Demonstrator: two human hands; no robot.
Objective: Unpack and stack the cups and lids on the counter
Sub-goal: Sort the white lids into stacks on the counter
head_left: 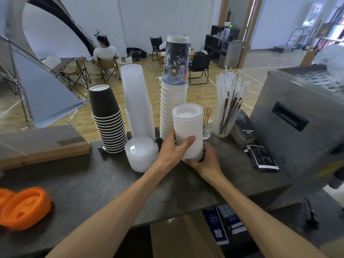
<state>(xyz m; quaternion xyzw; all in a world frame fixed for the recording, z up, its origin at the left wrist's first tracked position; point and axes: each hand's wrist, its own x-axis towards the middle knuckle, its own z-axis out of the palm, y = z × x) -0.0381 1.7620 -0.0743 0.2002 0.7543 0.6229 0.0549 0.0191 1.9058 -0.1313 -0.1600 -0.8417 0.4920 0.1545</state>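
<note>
A stack of white lids (188,125) stands upright on the dark counter (104,179). My left hand (172,148) grips its left side, thumb across the front. My right hand (203,162) holds its base from the right. Behind it rises a tall stack of white paper cups (174,101) topped by a cup with a blue print. Left of that stand a tall stack of clear plastic cups (136,97) and a stack of black paper cups (108,118). A low pile of clear lids (140,153) sits in front of the clear cups.
Orange lids (24,207) lie at the counter's near left. Cardboard boxes (44,144) sit at the far left. A glass of wrapped straws (228,112), a small crystal glass (208,125), dark cards (263,159) and a grey metal machine (297,118) stand to the right.
</note>
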